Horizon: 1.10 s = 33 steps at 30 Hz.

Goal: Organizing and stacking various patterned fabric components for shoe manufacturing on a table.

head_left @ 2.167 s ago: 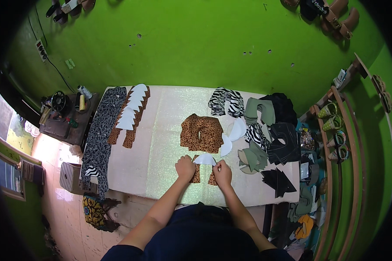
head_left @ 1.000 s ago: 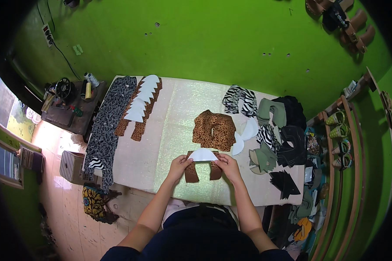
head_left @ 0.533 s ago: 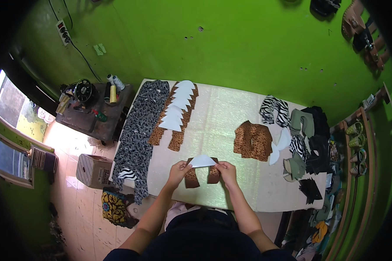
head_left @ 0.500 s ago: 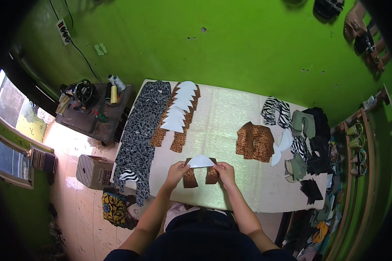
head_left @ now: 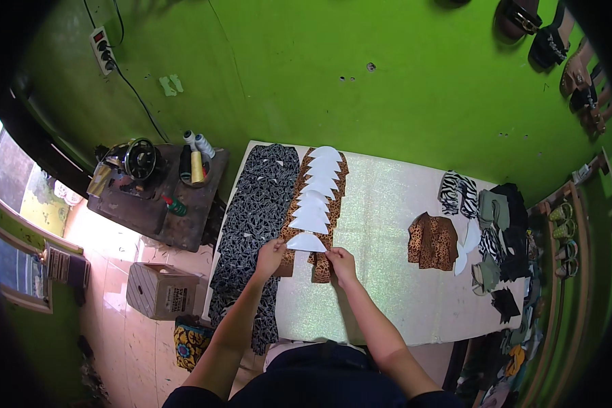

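Note:
Between both hands is a brown leopard-print arched fabric piece (head_left: 321, 272) with a white half-moon piece (head_left: 306, 243) across its top. My left hand (head_left: 271, 258) pinches its left side and my right hand (head_left: 342, 265) pinches its right side. They are at the near end of a column of overlapping leopard-print pieces (head_left: 342, 178) topped with white half-moons (head_left: 311, 209). Just left of my left hand runs a long row of grey-and-black patterned pieces (head_left: 241, 238). A leopard-print pile (head_left: 434, 241) lies to the right, beside loose white half-moons (head_left: 467, 243).
The pale table (head_left: 381, 306) also bears zebra-print (head_left: 459, 194), olive (head_left: 494, 209) and black pieces (head_left: 504, 304) at its right. Left stand a sewing machine (head_left: 139, 160) with thread cones (head_left: 197, 166) and a cardboard box (head_left: 163, 291). Sandals (head_left: 551, 47) hang on the green wall.
Both hands have carried the held piece forward and left, from the table's near middle to the near end of the leopard-print column. The view has shifted too.

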Each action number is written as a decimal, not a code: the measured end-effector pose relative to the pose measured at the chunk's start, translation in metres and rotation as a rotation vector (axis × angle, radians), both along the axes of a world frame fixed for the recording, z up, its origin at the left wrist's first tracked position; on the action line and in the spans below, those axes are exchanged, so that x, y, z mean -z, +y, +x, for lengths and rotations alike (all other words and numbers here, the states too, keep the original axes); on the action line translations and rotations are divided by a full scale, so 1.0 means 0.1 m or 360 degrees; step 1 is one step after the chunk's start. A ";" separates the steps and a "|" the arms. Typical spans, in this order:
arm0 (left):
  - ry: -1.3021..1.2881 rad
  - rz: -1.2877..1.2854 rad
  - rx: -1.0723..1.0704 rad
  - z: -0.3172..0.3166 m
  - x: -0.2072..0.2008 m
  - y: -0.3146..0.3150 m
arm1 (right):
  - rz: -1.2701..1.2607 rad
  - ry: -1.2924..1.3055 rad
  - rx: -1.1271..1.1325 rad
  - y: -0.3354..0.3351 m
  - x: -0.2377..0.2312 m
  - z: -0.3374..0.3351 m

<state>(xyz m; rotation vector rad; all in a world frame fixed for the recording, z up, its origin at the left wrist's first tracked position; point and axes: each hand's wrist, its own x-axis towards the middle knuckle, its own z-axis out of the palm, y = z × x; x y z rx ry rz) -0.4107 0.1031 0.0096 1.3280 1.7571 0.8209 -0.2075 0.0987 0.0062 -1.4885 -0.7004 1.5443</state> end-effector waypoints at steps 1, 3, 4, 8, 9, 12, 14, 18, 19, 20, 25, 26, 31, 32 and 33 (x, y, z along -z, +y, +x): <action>-0.0048 0.0036 -0.0001 -0.02 0.02 0.10 | -0.0011 -0.0095 -0.0025 0.08 0.02 -0.03; -0.0083 0.0044 0.0036 -0.05 0.07 0.24 | -0.0007 -0.0114 0.0017 0.15 0.06 -0.04; -0.0095 0.0038 0.0036 -0.04 0.07 0.29 | -0.0005 -0.0122 0.0058 0.19 0.06 -0.06; -0.0060 0.0023 0.0084 0.00 0.04 0.43 | 0.0012 -0.0248 0.0106 0.27 0.11 -0.07; -0.0034 0.0010 0.0098 0.01 0.03 0.46 | 0.0008 -0.0340 0.0075 0.28 0.14 -0.06; 0.0097 0.0099 0.0122 -0.01 0.07 0.46 | 0.0016 -0.0573 0.0001 0.28 0.12 -0.07; 0.0203 0.0203 0.0129 -0.02 0.06 0.45 | 0.0030 -0.0713 -0.0045 0.29 0.00 -0.12; 0.0498 0.0274 0.0106 0.00 -0.07 0.39 | 0.0240 -0.1493 -0.0217 0.23 -0.30 -0.23; 0.0667 0.0449 0.0145 0.02 -0.12 0.37 | 0.0475 -0.1835 -0.0215 0.20 -0.32 -0.26; 0.0835 0.0625 0.0183 0.04 -0.14 0.35 | 0.0467 -0.1837 -0.0215 0.20 -0.29 -0.28; 0.1073 0.0704 0.0573 0.19 -0.04 0.22 | 0.1010 -0.2126 -0.0734 0.09 -0.07 -0.43; 0.1252 0.0771 0.0702 0.23 -0.02 0.18 | 0.1026 -0.2178 -0.0846 0.08 0.01 -0.43; 0.1365 0.0566 0.0746 0.24 0.15 0.10 | 0.0878 -0.2173 -0.1021 0.06 0.15 -0.42; 0.1372 0.0516 0.0748 0.25 0.15 0.09 | 0.0868 -0.2174 -0.1024 0.07 0.16 -0.43; 0.1380 0.0467 0.0749 0.25 0.14 0.09 | 0.0859 -0.2176 -0.1027 0.07 0.16 -0.42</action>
